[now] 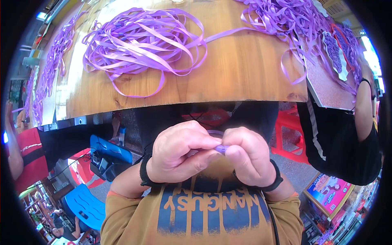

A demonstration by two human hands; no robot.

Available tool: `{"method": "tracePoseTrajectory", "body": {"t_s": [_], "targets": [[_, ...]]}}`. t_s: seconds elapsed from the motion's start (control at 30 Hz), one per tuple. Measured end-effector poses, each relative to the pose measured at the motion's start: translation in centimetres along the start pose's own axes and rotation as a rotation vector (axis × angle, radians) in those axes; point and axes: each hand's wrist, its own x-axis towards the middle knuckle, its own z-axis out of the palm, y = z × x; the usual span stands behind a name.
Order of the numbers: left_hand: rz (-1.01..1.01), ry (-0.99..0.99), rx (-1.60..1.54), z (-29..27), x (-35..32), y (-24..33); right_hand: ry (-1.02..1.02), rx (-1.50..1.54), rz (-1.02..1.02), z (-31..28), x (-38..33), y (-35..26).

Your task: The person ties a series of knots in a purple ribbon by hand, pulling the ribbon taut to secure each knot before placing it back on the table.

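Observation:
My left hand (179, 152) and my right hand (251, 156) meet in front of my chest, below the table's near edge. Their thumbs and fingertips are pinched together on a small piece of purple ribbon (221, 148), which looks folded or knotted; the fingers cover most of it. A bit more purple band shows behind the fingertips. Beyond my hands, a large loose heap of purple ribbon (139, 43) lies on the wooden table (232, 77). One strand runs from it to a tangled second pile (277, 18) at the far right.
At the right, a person's arm (362, 110) rests near purple woven pieces (334, 51) on a pale board (326, 83). Another person in red (30, 153) sits at the left, near more ribbon (53, 61). Red stools (288, 134) and a blue chair (83, 206) stand around.

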Motion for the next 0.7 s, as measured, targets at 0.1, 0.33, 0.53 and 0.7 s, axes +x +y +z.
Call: {"method": "tracePoseTrajectory", "body": {"t_s": [0.1,0.33,0.53,0.7], "targets": [[-0.005,-0.004,0.005,0.03,0.01,0.11,0.004,-0.034,-0.072,-0.18,0.09,0.10],[0.001,-0.035,0.013,-0.23,0.18,0.26,-0.010,-0.099,-0.110,-0.42,0.32,0.09],[0.045,-0.089,0.019,-0.22,0.32,0.50,0.005,-0.142,-0.180,-0.26,0.49,0.08],[0.182,-0.007,0.123,0.49,0.06,0.10,0.008,-0.157,-0.204,-0.23,0.45,0.07]]}}
